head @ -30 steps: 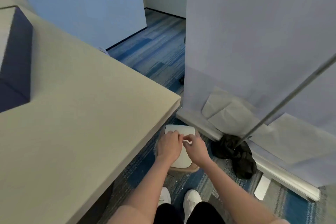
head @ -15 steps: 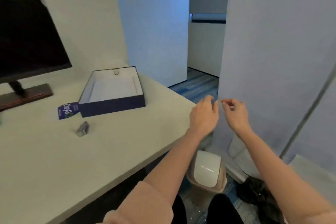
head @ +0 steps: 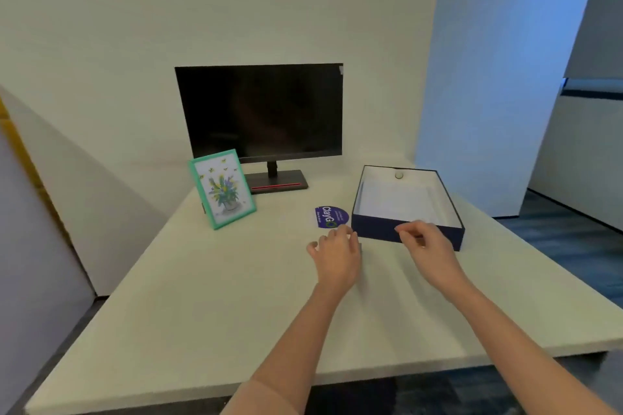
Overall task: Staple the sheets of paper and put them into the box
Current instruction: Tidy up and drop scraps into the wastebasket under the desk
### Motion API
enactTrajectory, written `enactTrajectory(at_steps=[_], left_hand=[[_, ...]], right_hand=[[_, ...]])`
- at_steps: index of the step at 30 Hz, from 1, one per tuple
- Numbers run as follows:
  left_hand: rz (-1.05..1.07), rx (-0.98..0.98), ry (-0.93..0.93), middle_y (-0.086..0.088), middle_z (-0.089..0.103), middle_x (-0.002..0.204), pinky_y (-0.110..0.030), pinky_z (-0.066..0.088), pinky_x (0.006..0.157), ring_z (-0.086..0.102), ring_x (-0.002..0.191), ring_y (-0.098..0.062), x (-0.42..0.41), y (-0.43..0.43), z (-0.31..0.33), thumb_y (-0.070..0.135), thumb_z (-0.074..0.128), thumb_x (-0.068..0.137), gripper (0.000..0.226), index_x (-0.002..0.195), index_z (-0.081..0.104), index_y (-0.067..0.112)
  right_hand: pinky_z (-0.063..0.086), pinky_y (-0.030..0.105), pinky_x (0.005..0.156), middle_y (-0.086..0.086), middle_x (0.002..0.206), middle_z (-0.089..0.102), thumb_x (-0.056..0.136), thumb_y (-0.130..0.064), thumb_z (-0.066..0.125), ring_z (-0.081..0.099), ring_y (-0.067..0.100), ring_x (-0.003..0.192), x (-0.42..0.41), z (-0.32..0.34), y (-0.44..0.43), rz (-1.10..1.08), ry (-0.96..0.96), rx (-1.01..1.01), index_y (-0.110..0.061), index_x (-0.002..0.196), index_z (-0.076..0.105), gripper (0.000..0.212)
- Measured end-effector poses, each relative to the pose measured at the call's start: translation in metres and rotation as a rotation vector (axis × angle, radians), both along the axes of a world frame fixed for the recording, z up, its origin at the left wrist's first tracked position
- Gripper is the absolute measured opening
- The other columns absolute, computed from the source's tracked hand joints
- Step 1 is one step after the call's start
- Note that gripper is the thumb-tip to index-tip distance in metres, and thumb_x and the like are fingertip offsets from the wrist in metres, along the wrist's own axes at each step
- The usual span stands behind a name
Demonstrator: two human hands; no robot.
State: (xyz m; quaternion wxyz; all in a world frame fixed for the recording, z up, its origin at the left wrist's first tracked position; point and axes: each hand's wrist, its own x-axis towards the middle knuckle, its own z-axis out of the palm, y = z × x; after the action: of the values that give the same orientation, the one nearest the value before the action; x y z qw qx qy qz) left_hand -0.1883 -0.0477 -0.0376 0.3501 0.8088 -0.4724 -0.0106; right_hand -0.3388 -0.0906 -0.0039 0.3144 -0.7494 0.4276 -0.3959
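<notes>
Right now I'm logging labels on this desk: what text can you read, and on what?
"ClayGo": white and green letters on the round blue sticker, lying on the desk beside the open navy box.
Smaller print on that sticker: too blurred to read.
Monitor, framed flower picture: no legible text.

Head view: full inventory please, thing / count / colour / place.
desk: 1, off-white, fills the lower frame
monitor: 1, black, screen dark, back centre of desk on its stand
photo frame: 1, green frame with flower print, propped upright left of the monitor stand
sticker: 1, round, blue with white print, flat on desk left of the box
box: 1, dark blue outside, white inside, open, right of centre on desk
paper: white sheets, count unclear, lying in the box
knob: 1, small, round, pale, at the box's far inner wall
left hand: 1, bare, over desk near the box's front left corner
right hand: 1, bare, fingers pinched, at the box's front wall
</notes>
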Motion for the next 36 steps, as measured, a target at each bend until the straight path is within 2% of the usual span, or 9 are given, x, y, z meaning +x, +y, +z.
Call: enactTrajectory(at_steps=[4,6,8,14,20,24,29,33,36], left_hand=[[0.172,0.048,0.032,0.002,0.064,0.116,-0.042,0.027,0.101,0.054,0.112,-0.024,0.079,0.025,-0.022,0.033,0.034,0.098,0.03,0.115,0.057,0.025],[0.264,0.056,0.058,0.001,0.063,0.115,-0.042,0.026,0.102,0.053,0.112,-0.023,0.113,0.039,-0.029,0.033,0.035,0.098,0.03,0.115,0.058,0.025],[0.343,0.058,0.082,0.0,0.063,0.114,-0.041,0.026,0.101,0.052,0.112,-0.023,0.144,0.054,-0.035,0.031,0.036,0.098,0.028,0.114,0.059,0.025],[0.41,0.032,0.098,-0.003,0.056,0.114,-0.037,0.025,0.094,0.048,0.112,-0.023,0.185,0.087,-0.043,0.026,0.036,0.098,0.028,0.116,0.057,0.022],[0.388,-0.104,0.262,0.002,0.055,0.102,-0.033,0.023,0.096,0.051,0.109,-0.02,0.196,0.089,-0.05,0.023,0.039,0.097,0.024,0.111,0.059,0.021],[0.397,-0.197,0.339,0.005,0.056,0.095,-0.03,0.024,0.097,0.053,0.103,-0.018,0.193,0.091,-0.049,0.018,0.04,0.096,0.023,0.106,0.061,0.02],[0.404,-0.262,0.383,0.006,0.057,0.093,-0.042,0.034,0.105,0.053,0.098,-0.018,0.194,0.091,-0.049,0.019,0.041,0.096,0.022,0.103,0.061,0.02],[0.395,-0.303,0.418,0.006,0.059,0.094,-0.045,0.038,0.103,0.051,0.091,-0.013,0.194,0.091,-0.049,0.017,0.039,0.095,0.024,0.103,0.061,0.021],[0.397,-0.324,0.43,0.005,0.06,0.092,-0.047,0.04,0.101,0.054,0.092,-0.016,0.195,0.091,-0.05,0.014,0.039,0.094,0.025,0.102,0.061,0.021]], right_hand=[[0.041,0.019,0.077,0.003,0.103,0.063,0.095,-0.015,0.05,0.057,0.014,0.089,0.065,-0.024,0.009,0.151,0.042,0.096,-0.011,0.124,0.058,0.03],[0.041,0.021,0.086,0.003,0.102,0.065,0.096,-0.016,0.05,0.06,0.015,0.092,0.09,-0.038,0.012,0.219,0.103,0.113,-0.01,0.13,0.054,0.035],[0.036,0.022,0.099,0.003,0.119,0.064,0.097,-0.017,0.047,0.059,0.016,0.111,0.112,-0.053,0.014,0.308,0.187,0.107,-0.012,0.133,0.051,0.037],[0.009,0.026,0.118,-0.002,0.158,0.02,0.102,-0.023,0.03,0.016,0.013,0.147,0.157,-0.072,0.001,0.506,0.559,-0.064,-0.019,0.15,0.023,0.048],[-0.008,0.04,0.12,-0.007,0.161,-0.001,0.101,-0.042,0.021,-0.006,0.011,0.148,0.198,-0.082,-0.014,0.534,0.796,-0.171,-0.029,0.151,0.011,0.052],[-0.011,0.042,0.12,-0.004,0.161,-0.002,0.101,-0.044,0.021,-0.007,0.014,0.149,0.22,-0.085,-0.005,0.576,0.774,-0.222,-0.034,0.15,0.019,0.05],[-0.006,0.043,0.12,-0.004,0.16,0.013,0.101,-0.039,0.031,0.005,0.019,0.149,0.239,-0.09,0.005,0.608,0.69,-0.305,-0.037,0.141,0.038,0.042],[0.028,0.031,0.109,0.007,0.124,0.05,0.09,-0.018,0.057,0.043,0.027,0.123,0.244,-0.088,-0.002,0.425,0.308,-0.072,-0.023,0.11,0.067,0.023],[0.035,0.03,0.102,0.008,0.111,0.052,0.085,-0.018,0.062,0.046,0.025,0.115,0.248,-0.083,-0.003,0.386,0.323,0.023,-0.021,0.099,0.069,0.016]])
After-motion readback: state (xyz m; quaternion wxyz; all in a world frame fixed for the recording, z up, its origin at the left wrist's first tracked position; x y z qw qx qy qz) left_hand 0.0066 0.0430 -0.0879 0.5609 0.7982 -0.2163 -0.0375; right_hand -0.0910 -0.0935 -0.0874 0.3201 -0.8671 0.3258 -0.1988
